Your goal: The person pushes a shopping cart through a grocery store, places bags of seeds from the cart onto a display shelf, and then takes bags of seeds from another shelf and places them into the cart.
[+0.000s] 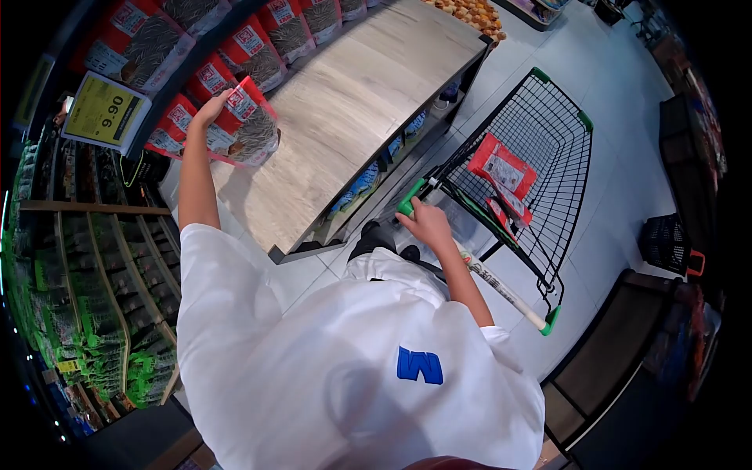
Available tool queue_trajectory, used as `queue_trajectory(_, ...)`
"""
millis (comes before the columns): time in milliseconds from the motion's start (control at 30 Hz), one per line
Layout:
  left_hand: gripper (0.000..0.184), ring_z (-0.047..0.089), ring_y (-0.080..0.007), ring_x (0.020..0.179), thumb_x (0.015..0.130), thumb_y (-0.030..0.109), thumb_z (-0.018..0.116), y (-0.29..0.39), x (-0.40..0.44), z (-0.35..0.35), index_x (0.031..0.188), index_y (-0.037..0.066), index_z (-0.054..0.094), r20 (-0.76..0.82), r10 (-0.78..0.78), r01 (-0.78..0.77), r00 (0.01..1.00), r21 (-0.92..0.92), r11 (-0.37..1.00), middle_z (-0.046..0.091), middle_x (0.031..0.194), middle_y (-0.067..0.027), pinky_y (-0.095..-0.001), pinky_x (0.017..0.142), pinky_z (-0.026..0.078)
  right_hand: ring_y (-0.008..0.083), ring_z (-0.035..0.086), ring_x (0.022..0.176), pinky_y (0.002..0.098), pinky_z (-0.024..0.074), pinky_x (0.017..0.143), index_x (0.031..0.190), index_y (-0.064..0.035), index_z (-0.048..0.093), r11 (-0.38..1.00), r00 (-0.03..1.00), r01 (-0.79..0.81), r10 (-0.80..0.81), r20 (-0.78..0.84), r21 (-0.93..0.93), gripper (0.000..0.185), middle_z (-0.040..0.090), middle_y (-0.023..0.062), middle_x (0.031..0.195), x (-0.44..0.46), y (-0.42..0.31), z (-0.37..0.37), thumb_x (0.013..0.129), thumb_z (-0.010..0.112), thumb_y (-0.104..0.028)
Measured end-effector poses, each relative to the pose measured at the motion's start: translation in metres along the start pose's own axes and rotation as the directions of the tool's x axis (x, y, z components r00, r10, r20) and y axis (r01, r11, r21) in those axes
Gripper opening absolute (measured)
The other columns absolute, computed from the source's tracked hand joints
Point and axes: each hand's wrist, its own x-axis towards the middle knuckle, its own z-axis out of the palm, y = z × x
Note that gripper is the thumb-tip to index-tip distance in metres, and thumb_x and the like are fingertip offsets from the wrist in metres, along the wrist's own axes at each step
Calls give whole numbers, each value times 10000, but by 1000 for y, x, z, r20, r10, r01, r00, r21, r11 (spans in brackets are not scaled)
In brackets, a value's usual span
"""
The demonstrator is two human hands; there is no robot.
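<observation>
My left hand (210, 110) is stretched out to the shelf, its fingers closed on the top edge of a red and clear bag (254, 129). Dark, thin pieces show through the bag's clear part; it hangs over the near end of a wood-topped display table (345, 102). Similar red bags (247, 48) stand in rows beside and behind it. My right hand (428, 222) is wrapped round the handle of a black wire shopping cart (576, 160), close to a green end piece. Several red and white packets (503, 166) lie in the cart.
A yellow price sign (106, 112) reading 9.90 juts out by the bags. Slanted shelves with green packages (106, 305) stand at left. Blue packages (360, 188) sit under the table. A dark basket (666, 241) and low dark display units (611, 352) are at right.
</observation>
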Motion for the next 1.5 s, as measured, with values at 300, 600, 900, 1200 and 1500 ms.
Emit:
queue_trajectory(300, 574, 538, -202, 973, 888, 473, 344, -23, 21, -12, 1037, -21, 595, 22, 5, -3, 1000, -97, 995, 584, 1062, -110, -284, 904, 364, 366, 577, 632, 452, 450, 576, 894, 15, 467, 996, 979, -8, -9, 202, 87, 469, 580, 197, 642, -12, 4, 2, 817, 497, -447)
queue_trajectory(600, 767, 498, -287, 1046, 826, 629, 281, -47, 31, -28, 1009, -49, 590, -165, -47, 93, 985, 279, 956, 560, 1069, -214, -305, 923, 315, 405, 566, 731, 467, 438, 666, 967, 46, 474, 949, 930, -22, -96, 356, 315, 515, 576, 266, 749, -15, 7, 2, 823, 475, -448)
queue_trajectory(900, 831, 484, -283, 1071, 804, 670, 274, -48, 27, -37, 1052, -72, 555, -218, -105, 163, 970, 268, 950, 548, 1076, -228, -301, 934, 304, 357, 586, 725, 409, 454, 656, 943, -34, 572, 858, 940, -97, -88, 330, 505, 403, 608, 200, 758, -24, 19, -18, 819, 502, -411)
queue_trajectory(1200, 737, 550, -208, 938, 837, 610, 321, -69, 41, -39, 1048, -46, 583, -146, -57, 58, 988, 4, 998, 598, 998, -128, -286, 887, 366, 256, 572, 580, 343, 425, 532, 871, -49, 596, 840, 933, -228, 333, -136, 492, 210, 577, 128, 619, -25, 112, -51, 814, 541, -244)
queue_trajectory(1500, 733, 566, -230, 906, 845, 608, 292, -66, 38, -41, 1010, -36, 600, -155, -96, 108, 983, 76, 991, 606, 978, -130, -297, 864, 378, 308, 593, 848, 407, 465, 733, 933, -48, 602, 811, 844, -507, 536, 22, -293, 326, 617, 164, 908, -41, 283, -14, 745, 593, -314)
